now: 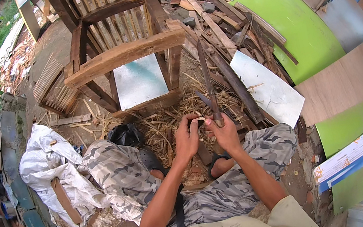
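Between my fingertips is a small pale sliver of wood (200,119), pinched from both sides. My left hand (187,138) has its thumb and fingers closed on the sliver's left end. My right hand (224,134) meets it at the other end. In that same right hand I grip the lower end of a long, narrow, dark brown tool (207,79), which points away from me and tapers at the far end. A short grey blade (204,99) juts out beside it; whether the two are joined I cannot tell. Wood shavings (164,126) cover the ground beneath.
A wooden chair frame (125,55) with a slatted back stands ahead. Scrap wood (219,24) is heaped at the far right, beside green panels (291,21) and a white board (266,86). To my left lie a white sack (48,154) and a slatted piece (54,85).
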### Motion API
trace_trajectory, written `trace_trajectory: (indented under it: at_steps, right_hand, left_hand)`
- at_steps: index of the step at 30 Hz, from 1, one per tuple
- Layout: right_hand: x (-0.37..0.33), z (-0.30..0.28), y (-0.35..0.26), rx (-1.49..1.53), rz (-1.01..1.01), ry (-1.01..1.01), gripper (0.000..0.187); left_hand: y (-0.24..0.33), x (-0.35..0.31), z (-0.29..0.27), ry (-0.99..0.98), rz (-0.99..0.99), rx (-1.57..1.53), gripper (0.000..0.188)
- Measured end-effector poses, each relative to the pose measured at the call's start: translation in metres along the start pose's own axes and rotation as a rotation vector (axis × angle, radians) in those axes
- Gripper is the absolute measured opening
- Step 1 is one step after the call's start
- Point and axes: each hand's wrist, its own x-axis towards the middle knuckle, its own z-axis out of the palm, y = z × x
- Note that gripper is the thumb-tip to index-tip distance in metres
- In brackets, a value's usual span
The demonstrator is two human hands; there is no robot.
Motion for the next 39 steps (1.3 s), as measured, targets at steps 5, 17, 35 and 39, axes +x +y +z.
trace_trajectory:
  at_steps: [5, 17, 35, 39]
  right_hand:
    - [-0.065, -0.002, -0.02, -0.139, 0.065, 0.059, 0.032]
    - [-0.12, 0.018, 0.038, -0.388, -0.174, 0.158, 0.029]
    - [-0.127, 0.017, 0.048, -0.432, -0.23, 0.193, 0.03]
    - [-0.128, 0.016, 0.048, -0.422, -0.231, 0.199, 0.032]
  left_hand:
    - [-0.017, -0.013, 0.0, 0.064, 0.084, 0.136, 0.032]
    - [0.002, -0.01, -0.001, -0.082, 0.038, 0.231, 0.024]
    - [0.003, -0.015, 0.004, -0.097, 0.082, 0.277, 0.023]
    - [0.002, -0.016, 0.005, -0.095, 0.088, 0.273, 0.023]
